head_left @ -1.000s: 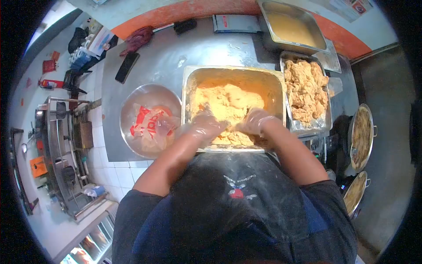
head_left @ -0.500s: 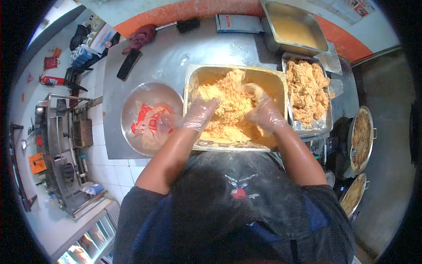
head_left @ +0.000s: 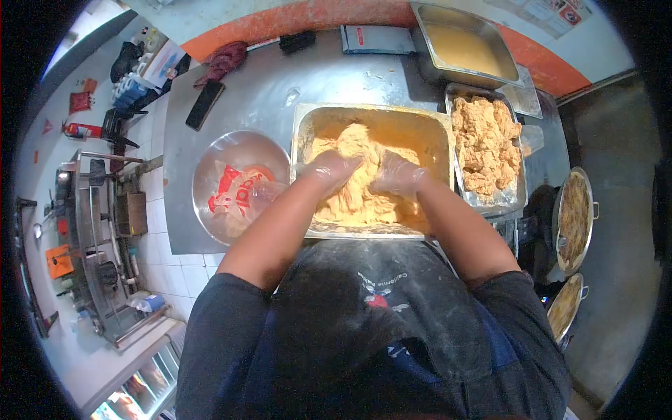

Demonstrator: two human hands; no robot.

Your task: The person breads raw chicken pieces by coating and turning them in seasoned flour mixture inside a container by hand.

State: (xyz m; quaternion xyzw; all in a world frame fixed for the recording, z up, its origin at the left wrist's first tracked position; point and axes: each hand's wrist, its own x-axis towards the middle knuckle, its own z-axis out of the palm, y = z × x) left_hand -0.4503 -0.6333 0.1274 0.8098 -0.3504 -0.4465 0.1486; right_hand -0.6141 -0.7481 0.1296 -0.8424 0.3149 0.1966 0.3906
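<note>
A deep metal pan (head_left: 442, 140) holds loose yellowish breading flour (head_left: 413, 150) and a heap of flour-coated chicken pieces (head_left: 358, 192). My left hand (head_left: 337, 171), in a clear plastic glove, grips the heap from its left side. From the right, my right hand (head_left: 399, 173), gloved the same way, presses in against the same heap. The fingertips of both hands are partly sunk in the coating, so single pieces are hard to tell apart. One coated lump rises above the hands near the pan's middle.
A steel bowl (head_left: 210, 157) with a red-printed plastic bag (head_left: 238, 192) stands left. Right is a tray of breaded chicken (head_left: 488, 143), with a pan of yellowish liquid (head_left: 472, 52) behind. Pans of frying oil (head_left: 575, 220) sit far right. A phone (head_left: 205, 105) lies back left.
My hands have come closer together around the heap. The coated pieces and flour that were tossed up in a blur have settled lower between them.
</note>
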